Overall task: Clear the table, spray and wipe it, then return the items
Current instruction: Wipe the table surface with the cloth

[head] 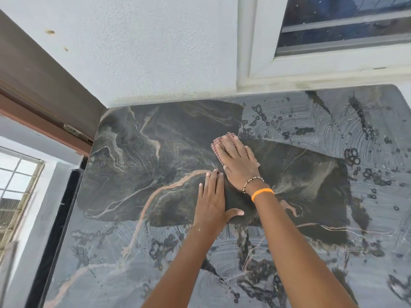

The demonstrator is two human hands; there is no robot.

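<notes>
The table [138, 152] has a dark marble-patterned top with pale pink veins, wet and streaked with soapy swirls and droplets. My right hand [238, 161] lies flat, pressing a small pinkish cloth [216, 146] onto the middle of the top; only the cloth's edges show past my fingers. My left hand [212, 196] rests flat on the bare tabletop just left of and below the right hand, fingers together, holding nothing. Beaded and orange bands circle my right wrist.
A white textured wall [155, 52] runs along the table's far edge. A window frame [333, 63] sits above the far right. A brown door frame [40, 90] and a barred window [15, 196] lie to the left, past the table's left edge.
</notes>
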